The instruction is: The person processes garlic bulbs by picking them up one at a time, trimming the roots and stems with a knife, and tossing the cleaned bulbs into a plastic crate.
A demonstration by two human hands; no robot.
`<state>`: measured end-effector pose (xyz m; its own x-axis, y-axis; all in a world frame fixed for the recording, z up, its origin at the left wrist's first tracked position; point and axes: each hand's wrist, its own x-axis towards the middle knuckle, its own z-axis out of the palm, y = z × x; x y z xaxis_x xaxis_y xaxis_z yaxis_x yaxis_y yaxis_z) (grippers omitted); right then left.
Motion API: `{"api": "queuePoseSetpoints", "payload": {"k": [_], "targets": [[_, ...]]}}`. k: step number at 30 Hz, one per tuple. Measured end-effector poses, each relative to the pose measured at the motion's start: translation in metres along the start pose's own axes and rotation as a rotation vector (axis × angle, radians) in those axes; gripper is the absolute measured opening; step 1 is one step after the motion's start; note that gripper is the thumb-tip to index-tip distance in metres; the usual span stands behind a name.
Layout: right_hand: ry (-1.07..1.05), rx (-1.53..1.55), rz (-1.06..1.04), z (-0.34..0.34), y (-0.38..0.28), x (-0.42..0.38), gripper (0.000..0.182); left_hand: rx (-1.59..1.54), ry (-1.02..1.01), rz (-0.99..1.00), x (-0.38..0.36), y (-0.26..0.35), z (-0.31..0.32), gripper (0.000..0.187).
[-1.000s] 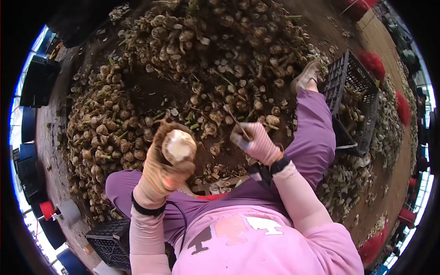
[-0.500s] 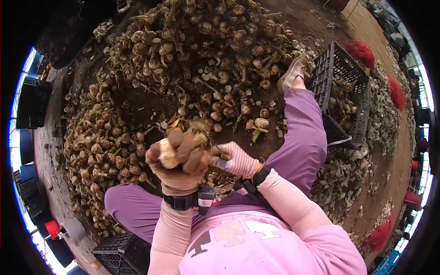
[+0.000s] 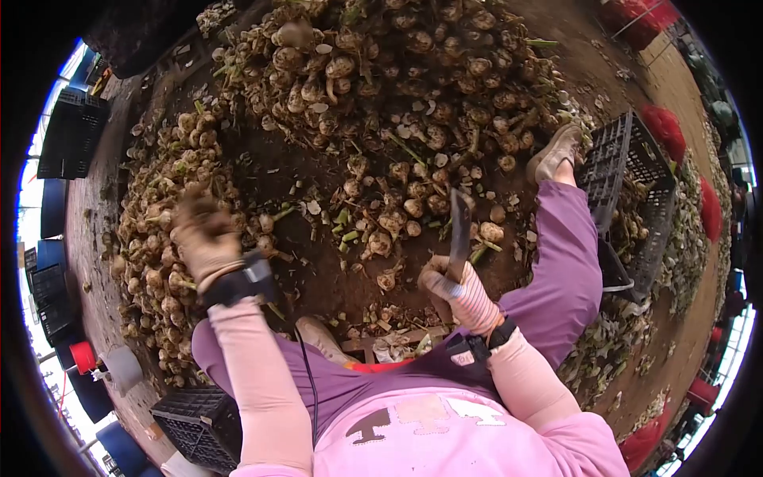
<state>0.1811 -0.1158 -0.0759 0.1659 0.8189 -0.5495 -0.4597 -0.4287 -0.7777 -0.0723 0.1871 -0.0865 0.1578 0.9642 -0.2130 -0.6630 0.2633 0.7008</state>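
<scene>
My left hand (image 3: 205, 238), in a dirty glove, is over the left pile of bulbs (image 3: 159, 270); its fingers are smeared by motion, and whether they hold anything cannot be made out. A striped glove covers my right hand (image 3: 459, 290), which is closed round the handle of a knife (image 3: 460, 230) with its dark blade pointing up. Ahead of both hands lies a large heap of soil-covered bulbs (image 3: 445, 71) with stems. Cut green stem pieces (image 3: 346, 230) and loose bulbs are scattered on the soil between my hands.
A black crate (image 3: 612, 175) with bulbs inside stands at the right, beside my shoe (image 3: 556, 153). Another black crate (image 3: 199, 421) is at the lower left. Red net bags (image 3: 664, 133) and peelings (image 3: 683, 238) lie farther right. A white bucket (image 3: 123, 369) stands at the left.
My left hand has moved left, away from my right hand, and the bulbs it held are no longer visible in it. My right hand has moved right, and its knife now points up.
</scene>
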Motion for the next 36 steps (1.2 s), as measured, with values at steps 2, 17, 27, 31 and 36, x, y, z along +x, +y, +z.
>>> {"api": "queuePoseSetpoints", "payload": {"k": [2, 17, 27, 31, 36], "targets": [[0.012, -0.057, -0.059, 0.007, -0.001, 0.007, 0.019, 0.575, 0.170, -0.065, -0.018, -0.078, 0.047, 0.026], [0.066, 0.124, -0.025, -0.002, -0.002, 0.013, 0.015, 1.159, -0.178, -0.326, -0.001, -0.248, -0.002, 0.029], [0.219, -0.032, -0.055, -0.009, -0.009, -0.009, 0.014, 0.941, -0.759, -0.556, -0.065, -0.068, 0.152, 0.029], [0.187, 0.023, -0.170, -0.012, 0.006, -0.004, 0.013, 1.940, -1.110, -0.095, -0.124, 0.008, 0.218, 0.020], [0.151, -0.074, -0.227, -0.016, 0.021, 0.005, 0.013, 2.095, -1.191, 0.007, -0.159, 0.038, 0.199, 0.030]]}}
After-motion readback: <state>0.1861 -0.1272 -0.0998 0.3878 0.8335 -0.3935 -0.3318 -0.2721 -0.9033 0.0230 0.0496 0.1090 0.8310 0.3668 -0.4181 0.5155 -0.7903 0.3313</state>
